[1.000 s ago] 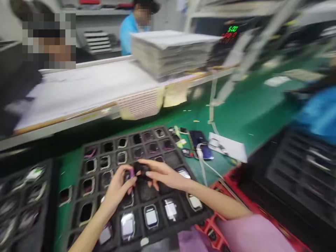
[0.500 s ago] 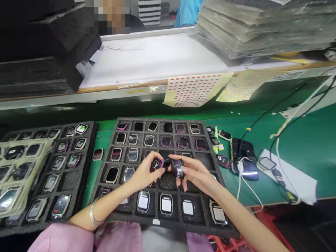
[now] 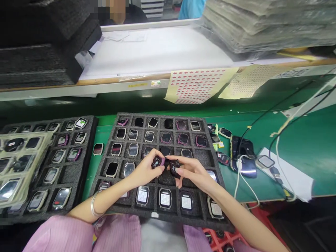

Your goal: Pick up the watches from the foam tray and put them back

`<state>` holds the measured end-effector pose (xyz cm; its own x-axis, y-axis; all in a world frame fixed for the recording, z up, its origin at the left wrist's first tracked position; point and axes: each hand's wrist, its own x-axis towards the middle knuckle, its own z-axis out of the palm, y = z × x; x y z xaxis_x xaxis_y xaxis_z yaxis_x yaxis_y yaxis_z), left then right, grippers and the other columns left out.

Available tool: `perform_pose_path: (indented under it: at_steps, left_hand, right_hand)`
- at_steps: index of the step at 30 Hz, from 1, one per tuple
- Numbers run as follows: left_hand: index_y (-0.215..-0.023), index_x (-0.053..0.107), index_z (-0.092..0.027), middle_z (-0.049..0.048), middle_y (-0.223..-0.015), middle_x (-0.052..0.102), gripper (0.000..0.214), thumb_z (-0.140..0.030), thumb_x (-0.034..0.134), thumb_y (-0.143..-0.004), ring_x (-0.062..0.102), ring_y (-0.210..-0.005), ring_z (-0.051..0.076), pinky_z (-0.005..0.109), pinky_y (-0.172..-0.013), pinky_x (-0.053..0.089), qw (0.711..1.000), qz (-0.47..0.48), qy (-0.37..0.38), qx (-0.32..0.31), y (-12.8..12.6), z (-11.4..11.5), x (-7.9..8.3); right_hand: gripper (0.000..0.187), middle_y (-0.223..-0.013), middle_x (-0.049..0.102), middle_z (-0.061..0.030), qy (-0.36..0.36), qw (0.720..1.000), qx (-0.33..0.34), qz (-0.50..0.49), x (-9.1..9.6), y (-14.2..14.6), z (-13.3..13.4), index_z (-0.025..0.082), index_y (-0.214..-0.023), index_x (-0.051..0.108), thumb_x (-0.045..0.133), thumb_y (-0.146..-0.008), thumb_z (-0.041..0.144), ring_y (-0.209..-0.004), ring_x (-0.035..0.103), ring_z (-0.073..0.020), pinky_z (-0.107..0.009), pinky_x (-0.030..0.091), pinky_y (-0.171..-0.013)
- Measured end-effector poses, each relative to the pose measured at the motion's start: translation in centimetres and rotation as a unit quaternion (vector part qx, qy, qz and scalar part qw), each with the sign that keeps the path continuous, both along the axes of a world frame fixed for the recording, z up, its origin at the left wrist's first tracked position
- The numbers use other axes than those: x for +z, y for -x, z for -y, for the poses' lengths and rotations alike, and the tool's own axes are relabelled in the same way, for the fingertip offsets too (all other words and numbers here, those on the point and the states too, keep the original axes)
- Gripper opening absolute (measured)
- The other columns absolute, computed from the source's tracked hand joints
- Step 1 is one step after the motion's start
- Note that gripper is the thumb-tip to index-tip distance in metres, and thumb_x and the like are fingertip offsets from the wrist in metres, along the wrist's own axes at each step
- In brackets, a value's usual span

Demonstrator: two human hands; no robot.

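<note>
My left hand pinches a small purple-rimmed watch body over the middle of a black foam tray. My right hand holds a dark watch body right beside it, the two pieces nearly touching. The tray's cells hold several watch bodies, some with lit white screens in the near row. A silver bangle sits on my left wrist.
A second foam tray of watches lies at the left, partly under a clear blister sheet. Phones and cables lie right of the tray on the green mat. Sticker sheets hang from the shelf; another person sits beyond it.
The view has swung from blurred and tilted to steady and level. Both hands stay over the tray's middle, now each holding a watch body close together.
</note>
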<state>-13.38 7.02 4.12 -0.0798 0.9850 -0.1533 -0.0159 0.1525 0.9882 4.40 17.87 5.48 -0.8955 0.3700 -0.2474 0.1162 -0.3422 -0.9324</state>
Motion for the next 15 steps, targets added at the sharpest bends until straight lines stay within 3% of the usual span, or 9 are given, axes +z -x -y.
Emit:
perform_pose_path:
  at_steps: [10, 15]
  left_hand:
    - [-0.094, 0.045, -0.021, -0.0038, -0.082, 0.046, 0.023, -0.013, 0.056, -0.076, 0.044, -0.06, 0.009, 0.024, -0.06, 0.038, 0.999, -0.025, -0.019, 0.003, 0.4, -0.4, 0.8]
    - [-0.092, 0.046, -0.02, -0.0016, -0.083, 0.049, 0.023, -0.013, 0.057, -0.073, 0.048, -0.074, 0.014, 0.028, -0.071, 0.039, 0.998, -0.05, -0.039, 0.009, 0.7, -0.3, 1.3]
  right_hand:
    - [0.052, -0.065, 0.069, -0.0046, -0.062, 0.998, 0.009, 0.005, -1.0, -0.2, -0.9, 0.015, -0.134, 0.052, 0.063, -0.088, 0.035, -0.055, 0.064, -0.018, -0.029, 0.053, -0.054]
    - [0.048, -0.063, 0.069, -0.0037, -0.071, 0.997, -0.003, 0.024, -0.6, 0.0, -0.7, 0.015, -0.133, 0.053, 0.062, -0.089, 0.034, -0.056, 0.064, -0.0162, -0.028, 0.053, -0.059]
